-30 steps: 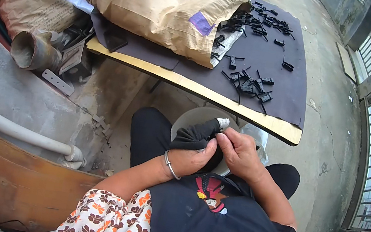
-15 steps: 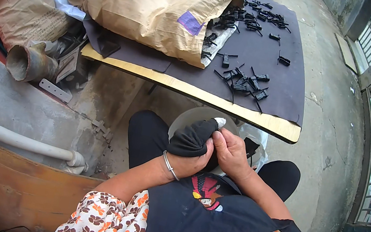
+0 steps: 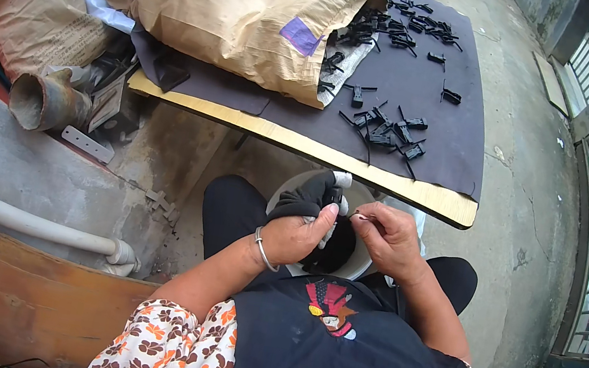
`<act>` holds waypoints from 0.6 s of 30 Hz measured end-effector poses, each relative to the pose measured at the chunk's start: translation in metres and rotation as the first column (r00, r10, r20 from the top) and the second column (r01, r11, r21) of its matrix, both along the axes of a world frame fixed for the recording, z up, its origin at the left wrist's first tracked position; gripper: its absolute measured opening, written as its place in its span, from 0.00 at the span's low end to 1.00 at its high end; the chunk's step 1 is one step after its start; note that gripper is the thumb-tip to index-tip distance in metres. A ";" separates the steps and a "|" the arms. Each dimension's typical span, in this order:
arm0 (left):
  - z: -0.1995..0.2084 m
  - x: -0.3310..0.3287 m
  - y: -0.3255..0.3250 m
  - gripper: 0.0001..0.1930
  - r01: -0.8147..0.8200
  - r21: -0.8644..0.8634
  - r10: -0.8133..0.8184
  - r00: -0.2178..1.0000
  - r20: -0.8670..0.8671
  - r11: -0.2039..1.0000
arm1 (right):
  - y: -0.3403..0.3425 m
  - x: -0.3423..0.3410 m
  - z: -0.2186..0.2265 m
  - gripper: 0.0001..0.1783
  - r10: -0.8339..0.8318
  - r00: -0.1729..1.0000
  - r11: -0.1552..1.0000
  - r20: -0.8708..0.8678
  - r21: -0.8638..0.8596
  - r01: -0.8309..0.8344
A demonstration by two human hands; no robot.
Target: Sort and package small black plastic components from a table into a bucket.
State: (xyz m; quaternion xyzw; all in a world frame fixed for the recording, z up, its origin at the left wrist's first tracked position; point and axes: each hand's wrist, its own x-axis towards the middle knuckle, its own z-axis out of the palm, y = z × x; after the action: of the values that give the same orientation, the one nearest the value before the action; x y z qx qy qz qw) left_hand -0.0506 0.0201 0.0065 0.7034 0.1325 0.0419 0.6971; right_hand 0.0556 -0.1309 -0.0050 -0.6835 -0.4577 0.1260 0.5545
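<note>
My left hand [image 3: 300, 231] is partly covered by a black glove [image 3: 301, 199] with a white fingertip. Between its thumb and fingers is a small black plastic part [image 3: 336, 200]. My right hand [image 3: 396, 243], bare, is a little to the right, thumb and forefinger pinched on something small and thin that I cannot make out. Both hands are over a pale bucket [image 3: 360, 265] between my knees, with dark contents inside. On the table ahead, several black plastic parts with thin strips [image 3: 383, 130] lie in a loose cluster near the front edge.
A large brown paper sack [image 3: 245, 18] lies on the dark-covered table [image 3: 450, 148], its mouth spilling black parts to the right. The table's pale wooden edge [image 3: 300, 150] is just beyond my hands. At left are a rusty pipe [image 3: 49, 101] and a white pipe [image 3: 21, 215].
My hands have drawn apart; the right has moved right and the left slightly left. The black part in my left hand and the bucket's inside now show.
</note>
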 end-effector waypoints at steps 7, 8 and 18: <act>-0.009 0.004 -0.004 0.14 0.139 0.090 -0.155 0.963 0.220 0.986 | 0.001 0.001 0.001 0.09 -0.012 0.964 0.995 -0.266 -0.095 -0.014; -0.007 0.004 -0.004 0.14 0.142 0.089 -0.158 0.963 0.218 0.986 | 0.000 0.002 0.001 0.10 -0.003 0.969 0.992 -0.245 -0.127 -0.029; -0.013 0.014 -0.007 0.08 0.002 0.526 -0.190 0.934 0.303 0.850 | 0.005 0.000 -0.005 0.14 0.047 0.992 0.982 -0.114 -0.176 -0.067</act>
State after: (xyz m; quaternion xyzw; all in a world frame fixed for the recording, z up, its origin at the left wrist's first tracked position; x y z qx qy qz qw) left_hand -0.0368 0.0134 -0.0067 0.8522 -0.0435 0.1627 0.4955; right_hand 0.0555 -0.1263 -0.0097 -0.7093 -0.4326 0.2198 0.5113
